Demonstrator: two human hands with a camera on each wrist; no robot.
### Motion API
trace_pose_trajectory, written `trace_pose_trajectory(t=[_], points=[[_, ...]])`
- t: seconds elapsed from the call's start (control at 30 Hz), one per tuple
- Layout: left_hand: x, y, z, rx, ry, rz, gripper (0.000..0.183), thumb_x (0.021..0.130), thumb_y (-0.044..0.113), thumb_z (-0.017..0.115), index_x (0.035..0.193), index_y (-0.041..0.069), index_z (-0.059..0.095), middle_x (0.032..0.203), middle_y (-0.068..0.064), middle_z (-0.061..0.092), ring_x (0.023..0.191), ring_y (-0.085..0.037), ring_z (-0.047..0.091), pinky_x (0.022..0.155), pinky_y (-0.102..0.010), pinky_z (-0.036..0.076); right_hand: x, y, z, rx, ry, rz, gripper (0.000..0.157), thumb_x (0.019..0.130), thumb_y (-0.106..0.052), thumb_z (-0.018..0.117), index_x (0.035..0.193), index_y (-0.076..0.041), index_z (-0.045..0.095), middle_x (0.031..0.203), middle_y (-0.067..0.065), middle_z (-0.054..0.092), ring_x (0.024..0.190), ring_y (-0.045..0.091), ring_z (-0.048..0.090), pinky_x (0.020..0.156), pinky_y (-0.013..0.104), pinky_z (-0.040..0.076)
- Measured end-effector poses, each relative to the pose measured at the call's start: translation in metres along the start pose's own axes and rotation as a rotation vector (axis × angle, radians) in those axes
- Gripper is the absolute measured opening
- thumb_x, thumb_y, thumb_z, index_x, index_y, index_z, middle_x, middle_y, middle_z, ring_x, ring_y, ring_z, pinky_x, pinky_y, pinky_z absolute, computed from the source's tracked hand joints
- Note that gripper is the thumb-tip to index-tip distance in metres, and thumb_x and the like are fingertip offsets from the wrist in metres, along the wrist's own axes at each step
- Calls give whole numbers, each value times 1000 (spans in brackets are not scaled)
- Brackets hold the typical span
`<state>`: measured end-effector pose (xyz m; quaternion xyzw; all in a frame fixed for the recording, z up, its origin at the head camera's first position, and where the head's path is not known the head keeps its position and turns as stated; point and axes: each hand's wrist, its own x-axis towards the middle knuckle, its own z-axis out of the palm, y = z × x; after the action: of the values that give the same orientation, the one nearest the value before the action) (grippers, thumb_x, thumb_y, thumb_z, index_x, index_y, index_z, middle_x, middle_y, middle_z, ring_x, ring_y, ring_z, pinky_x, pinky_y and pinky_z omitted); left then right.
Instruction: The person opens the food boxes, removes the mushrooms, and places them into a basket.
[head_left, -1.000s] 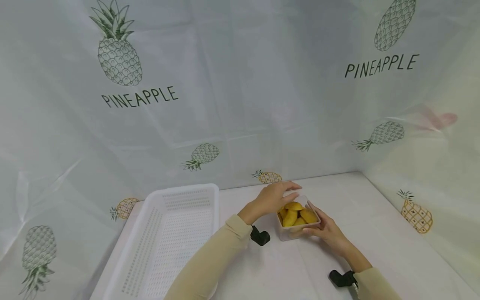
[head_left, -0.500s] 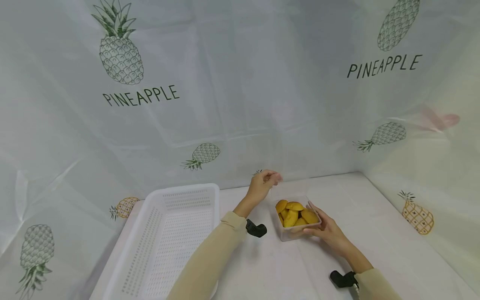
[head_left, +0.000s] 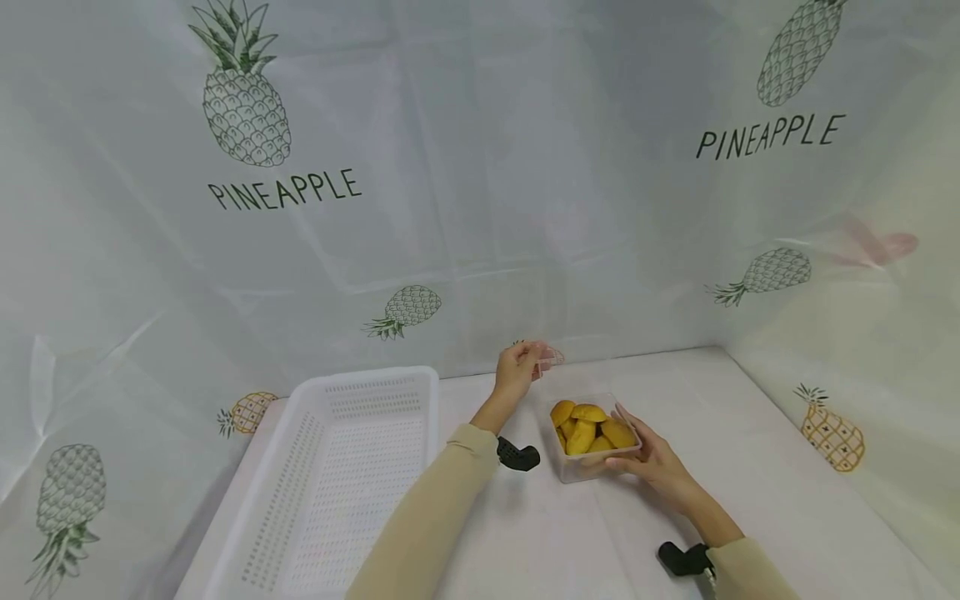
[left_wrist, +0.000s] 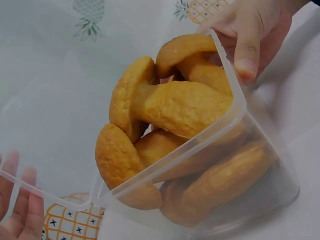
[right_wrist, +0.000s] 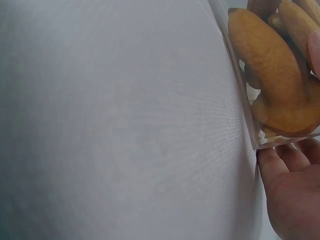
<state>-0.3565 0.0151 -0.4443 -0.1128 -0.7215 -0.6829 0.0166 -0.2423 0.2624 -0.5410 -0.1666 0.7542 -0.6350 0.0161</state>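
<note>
Left grip [head_left: 516, 371] pinches clear lid [left_wrist: 52, 155]; right grip [head_left: 657, 467], curled round mushroom tub [head_left: 579, 472] at four o'clock, presumably steadies it.

Bare L hand [head_left: 517, 368]: was over clear rect. plastic box [head_left: 576, 469] 1 s ago; now up/back, holding clear plastic lid's [left_wrist: 50, 120] edge.
Yellow mushroom-shaped pcs [head_left: 587, 425]: L-most no longer hand-covered.

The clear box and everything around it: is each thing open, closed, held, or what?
Clear box: open on top
Clear lid: raised away from the box's mouth
Yellow mushroom shapes: heaped inside the box
White basket: upright, uncovered
Pineapple-print sheet: hanging, creased
Left hand: pinching the lid's edge
Right hand: gripping the box's side
</note>
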Motion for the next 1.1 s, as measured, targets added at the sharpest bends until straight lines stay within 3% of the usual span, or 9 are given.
trace_pose_trajectory(t=[0.1, 0.23, 0.47, 0.67, 0.77, 0.83, 1.0, 1.1], points=[[1, -4, 1, 2, 16, -20, 35, 106, 28, 53, 117, -1, 68, 108, -15, 73, 94, -30, 71, 81, -37, 59, 0, 0, 0, -5, 5, 7, 88, 91, -2, 72, 159, -4, 16, 159, 29, 19, 145, 50, 3, 97, 8, 32], [1, -8, 3, 21, 39, -41, 34, 107, 23, 49, 121, -3, 65, 108, -16, 72, 93, -30, 71, 79, -35, 59, 1, 0, -1, -17, 15, 14, 89, 90, -2, 72, 160, -8, 18, 159, 28, 21, 146, 49, 4, 97, 7, 30], [0, -17, 5, -60, 56, -90, 36, 107, 23, 51, 127, -5, 60, 111, -22, 70, 91, -35, 71, 79, -38, 60, 1, 1, 0, -12, 16, 21, 89, 90, -2, 73, 159, -6, 17, 159, 28, 20, 146, 48, 4, 97, 7, 31], [-3, -22, 6, -82, 54, -106, 38, 107, 22, 49, 133, -6, 57, 114, -21, 70, 96, -41, 69, 85, -49, 57, 0, 1, 1, 0, 12, 24, 89, 90, -2, 72, 160, -8, 16, 160, 28, 19, 146, 49, 4, 96, 7, 33], [-5, -23, 6, -88, 52, -116, 37, 107, 19, 49, 133, -6, 56, 114, -22, 70, 95, -42, 69, 82, -48, 58, 0, 0, 1, -9, 14, 34, 89, 90, -3, 72, 160, -7, 16, 160, 27, 19, 146, 49, 4, 97, 8, 31], [-6, -24, 6, -95, 50, -135, 35, 107, 17, 50, 133, -6, 56, 114, -22, 70, 94, -41, 70, 81, -46, 59, -1, 0, 1, -23, 16, 43, 89, 91, -4, 73, 160, -9, 16, 160, 27, 19, 146, 48, 5, 102, 14, 31], [-6, -26, 4, -91, 38, -196, 34, 106, 14, 50, 133, -7, 55, 113, -20, 71, 91, -36, 71, 75, -40, 60, -1, -2, 1, -49, 23, 56, 89, 91, -6, 73, 161, -12, 17, 160, 25, 21, 146, 48, 7, 110, 47, 23], [-6, -29, 3, -92, 23, -229, 35, 106, 12, 50, 135, -8, 52, 112, -22, 70, 89, -36, 72, 73, -40, 61, 0, 0, 1, -52, 27, 54, 89, 91, -6, 73, 161, -13, 18, 160, 25, 22, 146, 48, 8, 110, 51, 22]])
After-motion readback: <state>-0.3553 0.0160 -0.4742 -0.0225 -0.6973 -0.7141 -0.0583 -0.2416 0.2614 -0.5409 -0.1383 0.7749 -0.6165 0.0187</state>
